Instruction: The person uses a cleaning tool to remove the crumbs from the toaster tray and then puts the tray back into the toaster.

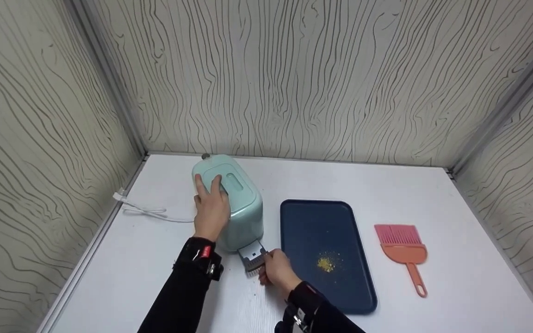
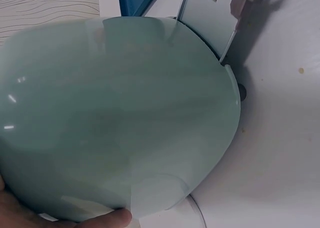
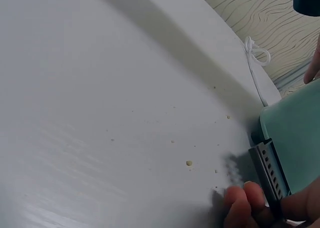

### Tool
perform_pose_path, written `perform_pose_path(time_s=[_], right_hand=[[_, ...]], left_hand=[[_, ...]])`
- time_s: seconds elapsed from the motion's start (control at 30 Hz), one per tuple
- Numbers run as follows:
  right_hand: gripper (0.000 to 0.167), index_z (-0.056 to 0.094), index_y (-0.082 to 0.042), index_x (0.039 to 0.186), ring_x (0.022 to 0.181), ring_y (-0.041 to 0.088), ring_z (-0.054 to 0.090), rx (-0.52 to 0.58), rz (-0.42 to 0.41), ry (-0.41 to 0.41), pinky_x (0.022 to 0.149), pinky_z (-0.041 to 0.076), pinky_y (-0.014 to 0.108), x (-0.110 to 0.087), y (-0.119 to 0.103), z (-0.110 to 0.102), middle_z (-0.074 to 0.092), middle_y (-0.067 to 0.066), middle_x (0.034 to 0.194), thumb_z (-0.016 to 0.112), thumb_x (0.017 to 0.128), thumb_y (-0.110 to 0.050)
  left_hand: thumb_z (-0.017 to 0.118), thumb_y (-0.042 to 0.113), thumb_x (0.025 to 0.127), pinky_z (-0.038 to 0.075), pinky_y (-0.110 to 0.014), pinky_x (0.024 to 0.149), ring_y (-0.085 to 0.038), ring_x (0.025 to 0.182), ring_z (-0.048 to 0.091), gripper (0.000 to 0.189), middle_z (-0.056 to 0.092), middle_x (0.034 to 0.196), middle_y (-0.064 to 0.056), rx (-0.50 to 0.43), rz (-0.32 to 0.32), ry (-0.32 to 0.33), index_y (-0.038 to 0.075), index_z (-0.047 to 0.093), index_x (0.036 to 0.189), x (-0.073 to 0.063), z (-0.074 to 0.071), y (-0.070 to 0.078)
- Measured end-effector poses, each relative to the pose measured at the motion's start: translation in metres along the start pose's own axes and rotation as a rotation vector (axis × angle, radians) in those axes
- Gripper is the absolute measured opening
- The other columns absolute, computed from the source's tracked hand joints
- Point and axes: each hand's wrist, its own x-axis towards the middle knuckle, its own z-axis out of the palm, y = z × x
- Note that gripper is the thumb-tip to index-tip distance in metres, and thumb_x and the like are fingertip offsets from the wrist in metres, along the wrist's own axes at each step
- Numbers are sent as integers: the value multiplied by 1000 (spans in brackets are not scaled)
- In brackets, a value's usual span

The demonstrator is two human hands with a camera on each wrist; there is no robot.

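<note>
A mint-green toaster [image 1: 244, 231] stands left of the middle of the white table. My left hand [image 1: 212, 210] rests on its top with the fingers spread; a finger lies along the toaster's edge in the left wrist view. From the near end of the toaster juts a metal crumb tray [image 1: 251, 252], partly out. My right hand [image 1: 279, 269] pinches the tray's dark, slotted end [image 3: 270, 173] between thumb and fingers. Whether crumbs lie inside the hidden part of the tray cannot be seen.
Right of the toaster lies a dark blue tray [image 1: 315, 226] bearing a small heap of yellow crumbs [image 1: 325, 264]. Farther right is an orange brush [image 1: 404, 253] with pink bristles. A white cord [image 1: 148, 212] runs left. Loose crumbs [image 3: 189, 163] dot the table.
</note>
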Motion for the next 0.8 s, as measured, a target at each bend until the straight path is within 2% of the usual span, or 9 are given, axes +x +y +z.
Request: perform_pose_path(time_s=[0.13, 0.33, 0.47, 0.67, 0.8], right_hand=[[18, 50, 7, 107, 54, 13, 52, -35, -17, 6, 51, 47, 26, 5, 0, 2, 56, 8, 71, 36, 108, -4], [19, 50, 10, 110, 55, 14, 54, -73, -41, 13, 54, 47, 27, 12, -1, 4, 58, 9, 71, 36, 108, -3], [20, 49, 12, 113, 55, 13, 55, -6, -17, 23, 54, 46, 26, 16, -3, 6, 58, 9, 71, 36, 108, -3], [17, 49, 10, 109, 52, 13, 53, 117, 20, 23, 52, 48, 25, 19, -7, 9, 59, 9, 72, 37, 108, -1], [16, 50, 9, 109, 53, 13, 54, 151, 42, 26, 53, 49, 25, 20, -10, 9, 61, 10, 74, 37, 108, -2]], left_hand=[[33, 22, 108, 53, -69, 76, -60, 136, 34, 50, -5, 169, -21, 0, -2, -1, 20, 36, 158, -1, 2, -1], [32, 25, 109, 53, -66, 75, -58, 136, 35, 50, -8, 170, -18, 4, -13, -13, 22, 34, 159, -2, 4, -2], [32, 25, 108, 53, -66, 75, -58, 136, 35, 50, -7, 170, -18, 5, -17, -13, 21, 35, 159, -2, 4, -1], [32, 23, 107, 53, -68, 75, -59, 137, 34, 50, -5, 169, -19, 8, -11, -3, 21, 36, 158, -2, 2, 1], [33, 23, 107, 52, -70, 74, -58, 137, 35, 50, -5, 170, -19, 10, -10, 6, 21, 37, 157, -1, 1, 1]])
